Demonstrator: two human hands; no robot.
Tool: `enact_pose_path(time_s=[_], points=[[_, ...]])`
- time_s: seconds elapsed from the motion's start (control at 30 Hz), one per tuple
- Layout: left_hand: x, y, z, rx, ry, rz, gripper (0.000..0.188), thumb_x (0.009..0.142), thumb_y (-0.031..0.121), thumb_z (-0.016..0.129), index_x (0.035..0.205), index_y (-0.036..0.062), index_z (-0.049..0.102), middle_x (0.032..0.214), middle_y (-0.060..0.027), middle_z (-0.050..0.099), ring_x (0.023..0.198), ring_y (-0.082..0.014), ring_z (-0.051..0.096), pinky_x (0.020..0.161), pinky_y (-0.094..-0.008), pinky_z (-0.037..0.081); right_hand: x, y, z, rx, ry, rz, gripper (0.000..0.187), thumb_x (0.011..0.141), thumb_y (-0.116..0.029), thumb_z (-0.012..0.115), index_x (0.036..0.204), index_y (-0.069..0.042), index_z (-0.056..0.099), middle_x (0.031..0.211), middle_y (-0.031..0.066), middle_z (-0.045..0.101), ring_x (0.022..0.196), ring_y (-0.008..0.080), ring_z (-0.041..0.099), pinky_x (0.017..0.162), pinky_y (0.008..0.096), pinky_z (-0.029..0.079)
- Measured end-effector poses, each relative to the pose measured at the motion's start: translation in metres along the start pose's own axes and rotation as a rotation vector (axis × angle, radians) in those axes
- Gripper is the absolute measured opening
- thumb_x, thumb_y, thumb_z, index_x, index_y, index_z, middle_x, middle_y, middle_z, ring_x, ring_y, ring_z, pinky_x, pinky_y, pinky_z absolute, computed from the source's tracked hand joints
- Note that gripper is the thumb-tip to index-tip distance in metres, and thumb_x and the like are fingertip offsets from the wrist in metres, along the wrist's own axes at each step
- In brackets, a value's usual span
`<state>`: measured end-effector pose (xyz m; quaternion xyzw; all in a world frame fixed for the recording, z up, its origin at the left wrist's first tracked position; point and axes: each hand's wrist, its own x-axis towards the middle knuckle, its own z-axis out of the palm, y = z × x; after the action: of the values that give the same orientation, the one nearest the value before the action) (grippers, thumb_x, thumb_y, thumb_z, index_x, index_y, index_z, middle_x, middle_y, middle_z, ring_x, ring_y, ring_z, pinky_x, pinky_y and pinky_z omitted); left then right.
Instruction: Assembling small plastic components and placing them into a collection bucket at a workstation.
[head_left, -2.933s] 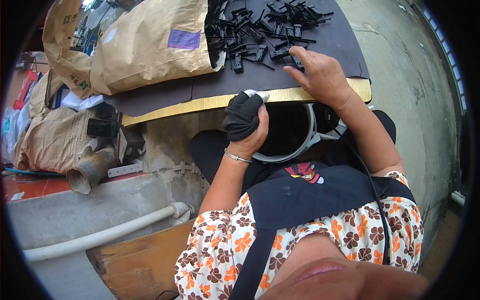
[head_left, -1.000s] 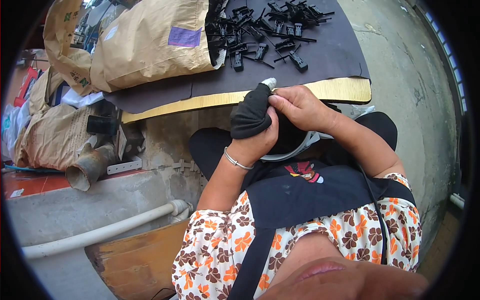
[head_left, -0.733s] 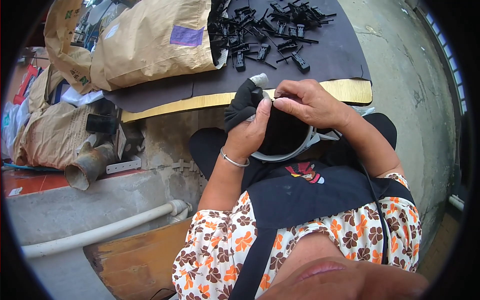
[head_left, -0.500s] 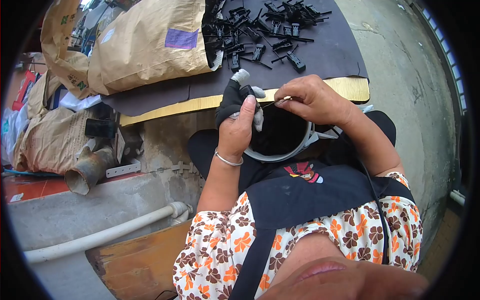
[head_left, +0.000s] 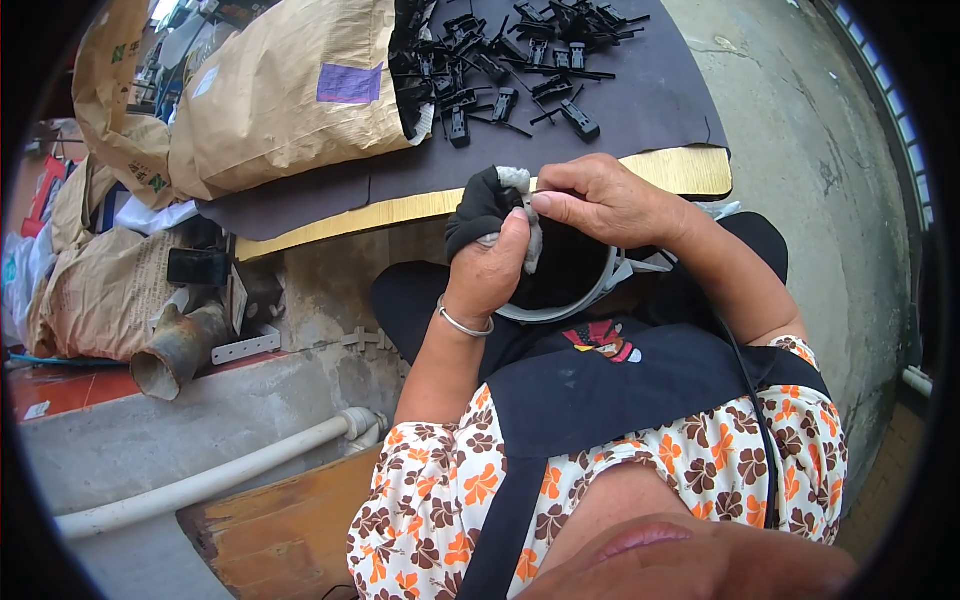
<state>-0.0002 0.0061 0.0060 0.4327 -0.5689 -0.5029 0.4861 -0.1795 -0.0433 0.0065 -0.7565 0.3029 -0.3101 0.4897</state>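
My left hand (head_left: 487,270) is closed around a black cloth (head_left: 478,208) with a whitish rag tip poking out at its top. My right hand (head_left: 598,200) pinches that same bundle from the right, fingertips meeting the left thumb. Both hands hover over a round white-rimmed bowl (head_left: 590,297) with a dark inside, resting on my lap. Just beyond lies a dark mat (head_left: 640,110) on a yellow-edged board, strewn with several small black plastic parts (head_left: 520,50).
A big brown paper sack (head_left: 290,95) lies on the mat's left, its mouth spilling black parts. More sacks (head_left: 105,290), a rusty pipe piece (head_left: 175,345) and a white pipe (head_left: 220,475) sit at left. Concrete floor (head_left: 800,130) runs along the right.
My right hand came back from the parts on the mat to the cloth bundle. Both hands now work the bundle together over the bowl, raised slightly.
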Motion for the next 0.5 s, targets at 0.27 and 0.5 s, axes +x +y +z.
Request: enact_pose_path(time_s=[0.27,0.5], points=[[0.003,-0.004,0.005,0.428,0.022,0.373,0.018,0.081,-0.002,0.048,0.097,-0.0069,0.055,0.098,-0.0121,0.056,0.080,-0.0179,0.057,0.073,-0.0270,0.046,0.002,0.003,0.022,-0.041,0.109,-0.034,0.025,0.093,-0.019,0.050,0.081,0.002,0.055,0.066,0.0168,0.054,0.057,0.0255,0.048,0.056,0.0342,0.042],[0.001,-0.002,0.011,0.664,0.127,0.472,0.019,0.081,0.001,0.048,0.098,-0.0042,0.054,0.091,-0.0148,0.056,0.081,-0.0265,0.057,0.074,-0.0316,0.046,0.003,0.005,0.037,0.006,0.225,-0.101,0.025,0.092,-0.018,0.050,0.079,0.003,0.054,0.064,0.0172,0.052,0.057,0.0278,0.048,0.058,0.0342,0.043]])
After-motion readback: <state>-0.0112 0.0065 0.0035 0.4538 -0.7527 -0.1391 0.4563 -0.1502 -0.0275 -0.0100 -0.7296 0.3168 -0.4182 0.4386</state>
